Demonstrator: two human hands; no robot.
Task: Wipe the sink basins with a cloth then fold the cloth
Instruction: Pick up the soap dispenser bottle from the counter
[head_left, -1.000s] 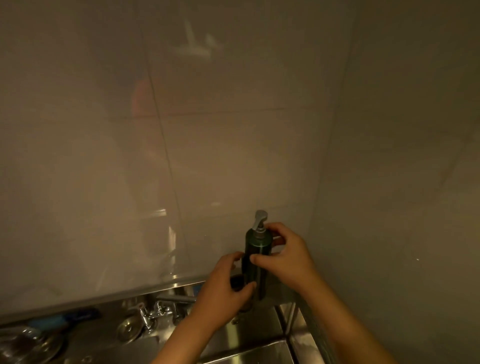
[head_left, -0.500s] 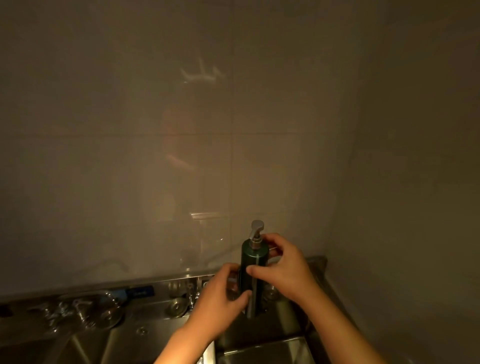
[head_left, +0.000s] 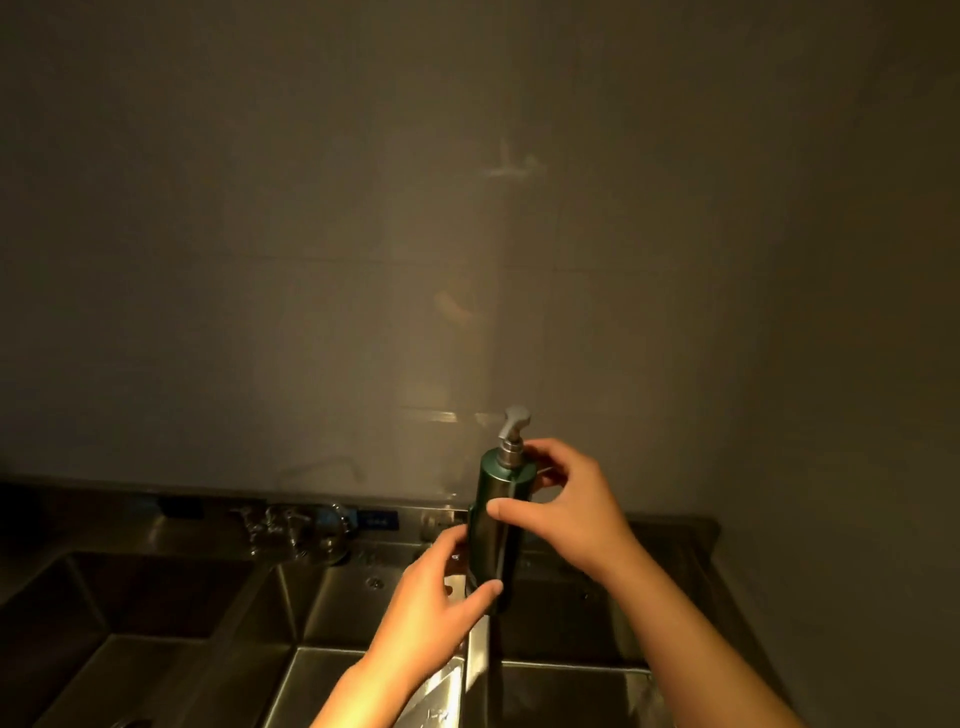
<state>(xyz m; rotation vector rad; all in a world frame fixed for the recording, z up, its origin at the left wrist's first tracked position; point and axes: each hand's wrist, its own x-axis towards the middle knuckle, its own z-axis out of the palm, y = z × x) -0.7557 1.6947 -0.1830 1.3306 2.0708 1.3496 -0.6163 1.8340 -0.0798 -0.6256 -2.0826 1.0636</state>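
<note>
A green soap bottle is held upright above the sink basins by the left hand and right hand, no cloth is seen, so wiping and folding are judged still undone.

The room was dim, with a soft yellow-brown light. A big smooth wall of large tiles stood at the back and met a side wall in a corner on the right. The back wall was shiny, with a faint white glow high up on it.
</note>
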